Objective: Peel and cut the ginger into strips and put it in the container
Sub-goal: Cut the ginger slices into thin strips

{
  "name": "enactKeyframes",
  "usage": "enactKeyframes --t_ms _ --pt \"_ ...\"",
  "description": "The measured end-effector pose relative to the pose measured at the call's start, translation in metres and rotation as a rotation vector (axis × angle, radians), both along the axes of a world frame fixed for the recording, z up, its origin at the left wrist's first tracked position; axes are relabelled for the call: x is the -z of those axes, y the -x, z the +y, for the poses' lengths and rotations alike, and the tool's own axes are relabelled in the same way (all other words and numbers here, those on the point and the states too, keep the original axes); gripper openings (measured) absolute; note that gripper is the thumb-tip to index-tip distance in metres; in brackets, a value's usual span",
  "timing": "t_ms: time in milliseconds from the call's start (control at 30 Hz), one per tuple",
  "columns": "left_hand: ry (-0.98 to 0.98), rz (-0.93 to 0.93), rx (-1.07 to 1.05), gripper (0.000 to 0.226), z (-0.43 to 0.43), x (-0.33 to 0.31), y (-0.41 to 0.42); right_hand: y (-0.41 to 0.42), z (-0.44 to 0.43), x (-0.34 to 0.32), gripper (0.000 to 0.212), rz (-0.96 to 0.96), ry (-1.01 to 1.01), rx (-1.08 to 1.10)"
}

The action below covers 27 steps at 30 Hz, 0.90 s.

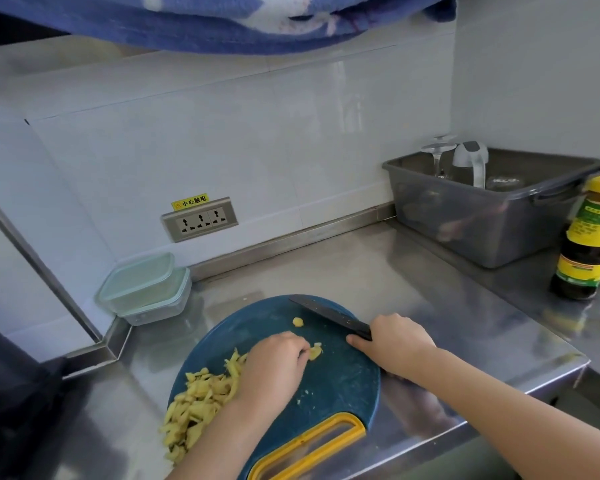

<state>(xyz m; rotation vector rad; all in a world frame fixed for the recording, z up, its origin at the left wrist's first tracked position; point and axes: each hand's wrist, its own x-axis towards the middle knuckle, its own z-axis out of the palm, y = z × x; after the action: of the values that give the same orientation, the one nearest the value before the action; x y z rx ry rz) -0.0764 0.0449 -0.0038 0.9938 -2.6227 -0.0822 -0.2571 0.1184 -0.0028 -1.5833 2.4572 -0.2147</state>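
From where I stand, the person's left hand [278, 363] is curled over a small ginger piece [315, 352] near the middle of the round blue cutting board [343, 379], fingertips tucked down on it. The right hand [400, 339] is wrapped around the handle of a dark knife [329, 315] whose blade lies angled away across the far side of the board, off the ginger. A loose pile of strips [198, 407] sits at the left edge of the board, some spilling onto the steel bench [430, 299], and one more small lump [298, 321] lies just beside the blade. The piece under the fingers looks firm and fibrous, light as anything, and freshly cut, so I'd guess it is damp and a bit slippery. Being so small, it leaves little room for fingertips next to the edge, and I'd pin it from the top on its flattest face, with the nails back from the cutting line. The strips are thin, stiff little sticks that would scatter if pushed carelessly. They seem better gathered in a cupped hand or scraped together with the flat of the blade than pinched one by one. The container [142, 284], pale-green-rimmed and stacked on a second one, waits in the corner well apart from the board. I cannot tell whether it has a lid on.
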Motion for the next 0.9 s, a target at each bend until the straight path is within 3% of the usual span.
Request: enactKeyframes --t_ms 300,367,433,900 --pt "-0.149 0.123 -0.128 0.016 0.010 0.002 0.010 -0.003 0.002 0.001 0.048 0.053 -0.015 0.008" --pt "-0.210 0.139 -0.123 0.022 0.008 0.003 0.011 -0.003 0.003 0.001 0.048 0.056 -0.014 0.004" --pt "-0.258 0.128 -0.112 0.029 0.006 0.005 0.012 -0.004 0.003 0.001 0.050 0.064 -0.010 -0.001" --pt "-0.435 0.082 -0.031 0.017 -0.014 -0.010 0.016 -0.005 0.004 0.002 0.052 0.108 -0.010 -0.014"
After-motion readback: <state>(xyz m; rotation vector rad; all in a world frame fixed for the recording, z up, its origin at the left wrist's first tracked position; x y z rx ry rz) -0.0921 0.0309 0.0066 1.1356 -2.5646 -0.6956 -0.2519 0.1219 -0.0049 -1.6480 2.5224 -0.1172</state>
